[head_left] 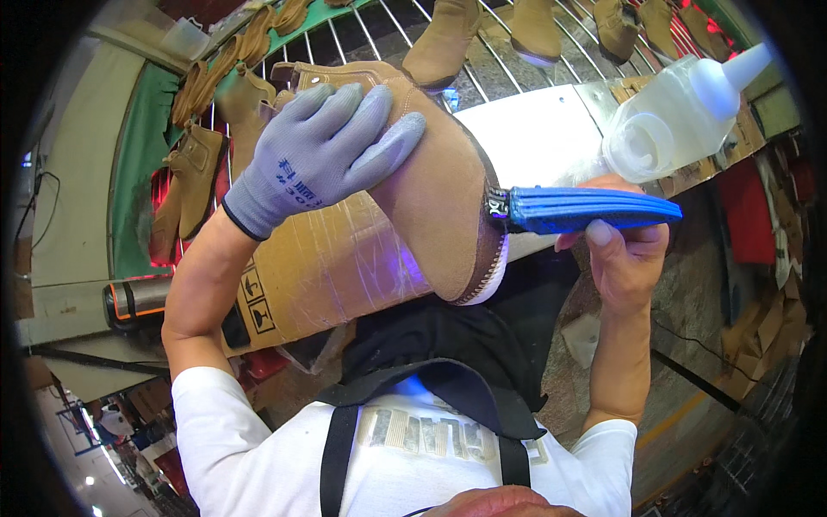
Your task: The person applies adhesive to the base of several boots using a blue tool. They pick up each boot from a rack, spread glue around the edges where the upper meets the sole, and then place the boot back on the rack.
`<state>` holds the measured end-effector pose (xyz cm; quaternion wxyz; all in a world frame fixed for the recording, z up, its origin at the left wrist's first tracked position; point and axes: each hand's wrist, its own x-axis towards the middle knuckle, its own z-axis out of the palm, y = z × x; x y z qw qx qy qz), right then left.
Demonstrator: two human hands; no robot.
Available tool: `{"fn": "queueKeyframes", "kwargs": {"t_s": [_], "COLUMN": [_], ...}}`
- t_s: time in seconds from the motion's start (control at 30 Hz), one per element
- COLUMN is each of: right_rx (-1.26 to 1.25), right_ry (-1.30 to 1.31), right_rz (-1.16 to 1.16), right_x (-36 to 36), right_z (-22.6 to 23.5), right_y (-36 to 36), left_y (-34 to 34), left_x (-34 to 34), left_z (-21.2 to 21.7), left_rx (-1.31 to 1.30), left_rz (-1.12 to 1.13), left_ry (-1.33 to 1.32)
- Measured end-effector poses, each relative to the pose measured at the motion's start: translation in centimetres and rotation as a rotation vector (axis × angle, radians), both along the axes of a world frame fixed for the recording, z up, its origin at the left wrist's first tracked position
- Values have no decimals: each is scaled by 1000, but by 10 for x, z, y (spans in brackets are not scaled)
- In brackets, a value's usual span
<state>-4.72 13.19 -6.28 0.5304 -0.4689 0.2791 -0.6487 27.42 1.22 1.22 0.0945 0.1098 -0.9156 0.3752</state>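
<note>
Partly, the blue tool hides the right hand gripping it.

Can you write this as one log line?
left hand: gloved, on boot | right hand: holding blue tool at boot's edge | bottle: upper right

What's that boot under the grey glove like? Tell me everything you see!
The boot is tan and looks like suede, with light stitching along the edge of its white sole. It's tipped sideways: the toe points toward the person, and the sole faces right. The gloved left hand holds its upper, hiding part of it. The blue tool's black end appears to touch the sole's edge.
</note>
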Motion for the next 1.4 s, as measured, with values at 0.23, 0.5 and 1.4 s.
{"fn": "queueKeyframes", "kwargs": {"t_s": [0.23,0.5,1.4], "right_rx": [58,-72,-500], "right_ry": [-1,149,763], "right_rz": [-55,177,36], "right_x": [1,-6,-31], "right_z": [6,16,51], "right_y": [-10,-28,-35], "left_y": [2,2,-22], "left_x": [5,10,6], "left_z": [3,3,13], "left_rx": [-5,-16,323], "left_rz": [13,-17,156], "left_ry": [-4,-24,-51]}}
